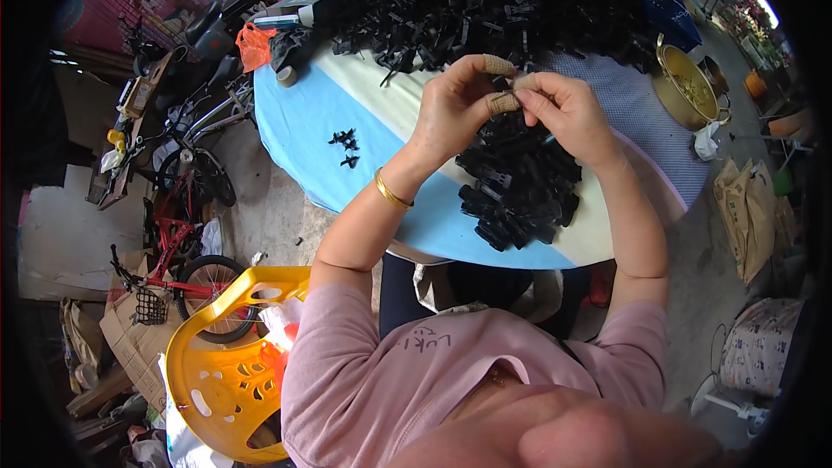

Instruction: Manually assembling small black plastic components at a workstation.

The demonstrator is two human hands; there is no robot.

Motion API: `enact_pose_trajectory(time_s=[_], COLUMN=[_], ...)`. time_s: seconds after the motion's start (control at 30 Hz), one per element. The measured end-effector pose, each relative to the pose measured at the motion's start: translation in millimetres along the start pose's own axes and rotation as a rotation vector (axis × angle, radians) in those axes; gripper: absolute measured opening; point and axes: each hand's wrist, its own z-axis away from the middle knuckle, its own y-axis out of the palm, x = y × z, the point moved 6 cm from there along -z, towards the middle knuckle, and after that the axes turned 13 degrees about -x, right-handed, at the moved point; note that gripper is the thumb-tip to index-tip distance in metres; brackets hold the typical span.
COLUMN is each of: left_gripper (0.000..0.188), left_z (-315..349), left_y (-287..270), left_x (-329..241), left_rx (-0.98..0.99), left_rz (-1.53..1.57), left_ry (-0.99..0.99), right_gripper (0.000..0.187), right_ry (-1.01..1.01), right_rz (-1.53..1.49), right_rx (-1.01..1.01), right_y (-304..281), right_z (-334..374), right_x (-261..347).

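Note:
Over the middle of the table, my left hand (458,111) and my right hand (568,113) meet fingertip to fingertip, both closed. A small black plastic piece (500,83) shows between the pinched fingers, mostly covered by them. Tan tape wraps the thumb and forefinger of my left hand and a fingertip of my right. Just below my hands lies a smaller pile of black plastic clip-like pieces (520,186). Beyond them a large heap of similar black pieces (494,9) covers the far side of the table.
The round table (303,143) has a striped blue and cream cloth. Several tiny black parts (347,146) lie to the left, with an orange plastic bag (255,47) behind. A brass-coloured pot (680,91) stands at right. A yellow plastic chair (195,360) and a red bicycle (178,238) are at left.

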Motion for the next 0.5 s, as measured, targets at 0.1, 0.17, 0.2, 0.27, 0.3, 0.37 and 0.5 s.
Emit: enact_pose_trajectory(time_s=[0.1,0.17,0.2,0.27,0.3,0.37,0.5], left_gripper=[0.031,0.028,0.028,0.025,0.025,0.023,0.024], left_z=[1.5,2.7,3.0,2.7,3.4,6.8,10.8], left_y=[0.1,-1.9,-2.6,-2.2,-1.3,-1.8,-1.0], left_x=[-3.9,-3.0,-2.2,-3.2,-2.6,-7.8,-13.2], left_rx=[-0.011,-0.005,-0.007,-0.013,-0.013,-0.048,-0.090], left_rz=[-0.162,-0.144,-0.145,-0.038,-0.037,-0.051,-0.076], left_ry=[0.002,0.012,0.012,0.040,0.040,0.139,0.256], right_gripper=[0.012,0.012,0.012,0.012,0.012,0.012,0.012], right_ry=[-0.054,-0.055,-0.056,-0.054,-0.052,-0.038,-0.021], right_rz=[0.078,0.089,0.101,0.125,0.150,0.082,0.011], right_rx=[-0.024,-0.033,-0.041,-0.044,-0.049,-0.074,-0.103], right_y=[0.2,2.0,2.6,3.3,3.2,5.7,7.1], right_z=[2.3,4.0,4.7,5.8,6.3,6.8,7.9], right_x=[4.0,6.6,7.3,5.4,3.7,1.8,0.2])
